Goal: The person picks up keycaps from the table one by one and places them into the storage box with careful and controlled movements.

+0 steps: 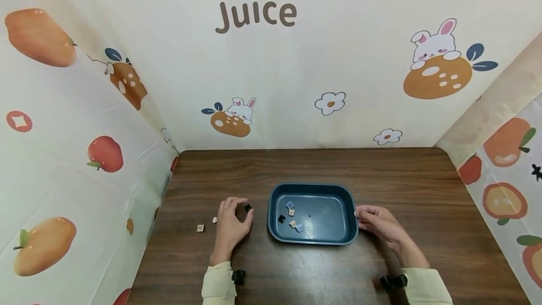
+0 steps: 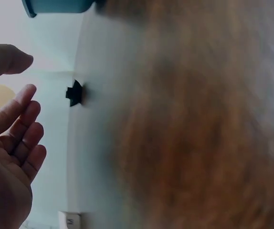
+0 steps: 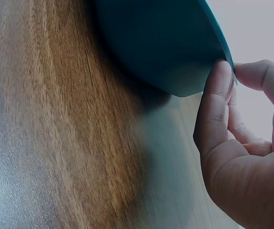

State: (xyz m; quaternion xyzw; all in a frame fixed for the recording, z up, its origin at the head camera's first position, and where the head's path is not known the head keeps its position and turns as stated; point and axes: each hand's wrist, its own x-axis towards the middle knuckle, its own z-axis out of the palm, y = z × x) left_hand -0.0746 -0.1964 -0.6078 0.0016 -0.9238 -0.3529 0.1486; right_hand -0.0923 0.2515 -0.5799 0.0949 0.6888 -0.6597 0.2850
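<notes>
A blue tray [image 1: 312, 240] sits on the table, and my right hand [image 1: 383, 227] pinches its right rim between thumb and fingers. The right wrist view shows the thumb and index finger on either side of the tray wall [image 3: 161, 43]. My left hand [image 1: 230, 227] hovers left of the tray with thumb and fingers apart. Close to its fingertips lies a black keycap [image 1: 248, 208]; in the left wrist view this keycap [image 2: 75, 93] stands apart from the fingers. A white keycap [image 1: 200, 228] with a dark mark lies farther left.
Inside the tray are several small keycaps: a blue one [image 1: 290, 205], a black one [image 1: 281, 219], a light blue one [image 1: 299, 228] and cream ones [image 1: 292, 224]. Another white piece [image 1: 214, 220] is partly behind the left hand. Printed curtains enclose the wooden table [image 1: 313, 276].
</notes>
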